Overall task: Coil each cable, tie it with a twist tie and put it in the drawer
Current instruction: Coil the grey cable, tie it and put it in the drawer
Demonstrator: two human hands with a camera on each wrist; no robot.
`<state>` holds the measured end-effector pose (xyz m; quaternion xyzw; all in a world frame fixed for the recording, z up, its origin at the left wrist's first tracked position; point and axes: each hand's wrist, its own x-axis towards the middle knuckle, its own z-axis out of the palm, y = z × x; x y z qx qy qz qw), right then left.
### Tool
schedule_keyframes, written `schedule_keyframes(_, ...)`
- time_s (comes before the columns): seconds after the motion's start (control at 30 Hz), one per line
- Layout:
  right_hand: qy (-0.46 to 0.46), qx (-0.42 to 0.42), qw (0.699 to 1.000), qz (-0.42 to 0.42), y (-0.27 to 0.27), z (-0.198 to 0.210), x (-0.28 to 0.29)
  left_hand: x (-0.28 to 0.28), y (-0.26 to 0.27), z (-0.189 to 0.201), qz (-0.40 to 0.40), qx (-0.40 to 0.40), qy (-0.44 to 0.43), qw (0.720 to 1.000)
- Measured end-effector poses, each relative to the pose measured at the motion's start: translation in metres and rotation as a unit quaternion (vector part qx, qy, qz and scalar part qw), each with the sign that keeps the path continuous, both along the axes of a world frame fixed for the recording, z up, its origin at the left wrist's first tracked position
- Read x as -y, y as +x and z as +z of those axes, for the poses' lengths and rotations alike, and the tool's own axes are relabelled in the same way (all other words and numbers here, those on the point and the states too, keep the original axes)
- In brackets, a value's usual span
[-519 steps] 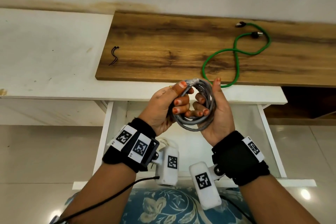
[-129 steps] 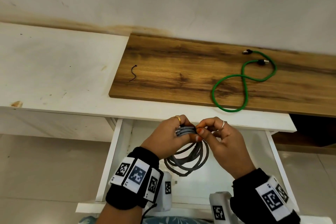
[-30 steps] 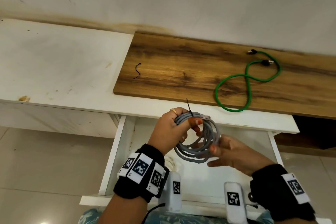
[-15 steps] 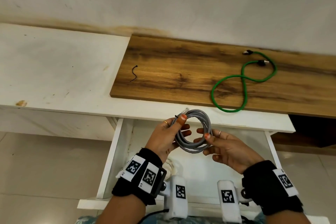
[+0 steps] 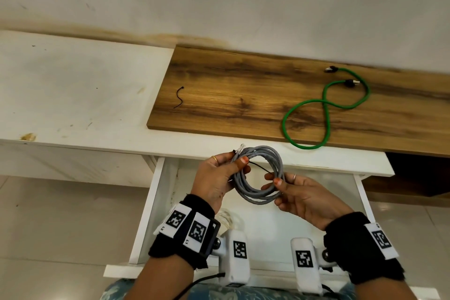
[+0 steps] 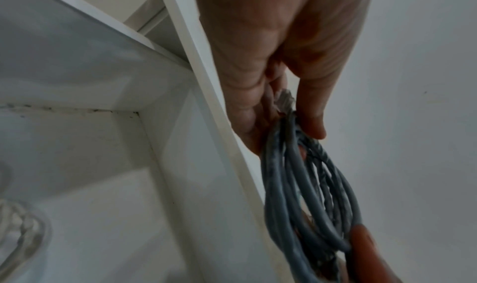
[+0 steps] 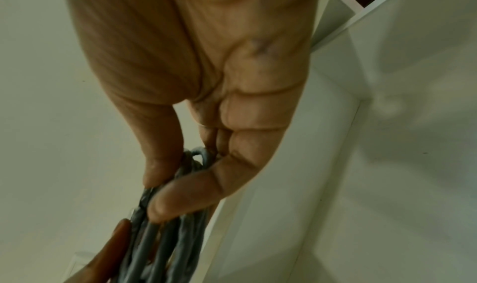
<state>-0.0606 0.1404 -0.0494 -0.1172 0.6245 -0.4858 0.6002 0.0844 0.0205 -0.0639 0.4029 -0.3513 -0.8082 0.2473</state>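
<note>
Grey coil held in both hands over the open drawer

Going left to right: a loose twist tie [image 5: 179, 97] lies on the wood board [image 5: 243, 95] on the white tabletop [image 5: 73, 95]. Left hand [image 5: 216, 178] has its grip pinched on the coil [image 5: 258, 175] near the plug end, right hand [image 5: 304, 195] pinches the opposite side, and a thin black tie end pokes across the middle. Drawer [image 5: 155, 202] sits right below. Green cable [image 5: 326, 109] lies uncoiled in a figure-eight on the board, far right.

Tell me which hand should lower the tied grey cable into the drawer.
Probably the left hand: it grips the grey cable at the tie, over the open drawer. The right hand only pinches the far side.
</note>
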Motion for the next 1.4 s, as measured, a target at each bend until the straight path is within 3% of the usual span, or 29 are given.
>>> schedule_keyframes(0.1,0.002,-0.019,1.0,0.018,0.003,0.001,0.001,0.0,-0.001,-0.001,0.007,0.018,-0.014,1.0)
schedule_keyframes(0.2,0.021,-0.164,0.982,0.089,0.005,0.0,0.0,0.001,-0.001,-0.003,0.011,0.048,-0.041,0.998)
schedule_keyframes(0.27,-0.006,-0.303,0.946,0.118,0.006,-0.002,0.0,0.003,0.0,-0.004,0.008,0.067,-0.053,0.996)
schedule_keyframes(0.37,-0.113,-0.448,0.88,0.114,0.003,0.0,-0.002,0.003,0.0,-0.006,-0.006,0.086,-0.065,0.994)
schedule_keyframes(0.47,-0.185,-0.589,0.775,0.135,0.004,0.0,0.0,0.002,-0.001,-0.004,-0.023,0.098,-0.096,0.99)
schedule_keyframes(0.53,-0.175,-0.661,0.714,0.15,0.008,-0.002,0.001,0.001,-0.003,-0.004,-0.039,0.114,-0.132,0.984)
schedule_keyframes(0.67,-0.062,-0.692,0.686,0.214,0.017,-0.002,0.005,-0.003,-0.005,-0.005,-0.099,0.143,-0.218,0.96)
schedule_keyframes(0.8,-0.102,-0.733,0.646,0.186,0.013,-0.008,0.006,-0.009,-0.008,-0.002,-0.111,0.125,-0.23,0.959)
schedule_keyframes(0.93,-0.201,-0.726,0.643,0.135,0.01,-0.008,0.009,-0.015,-0.011,0.003,-0.091,0.078,-0.193,0.974)
schedule_keyframes(1.13,-0.269,-0.667,0.682,0.135,0.011,-0.014,0.01,-0.02,-0.014,0.011,-0.073,0.033,-0.128,0.989)
schedule_keyframes(1.23,-0.294,-0.621,0.719,0.103,0.017,-0.012,0.012,-0.02,-0.014,0.012,-0.07,0.039,-0.127,0.989)
schedule_keyframes(1.4,-0.302,-0.638,0.7,0.105,0.016,-0.01,0.01,-0.02,-0.012,0.013,-0.097,0.026,-0.111,0.989)
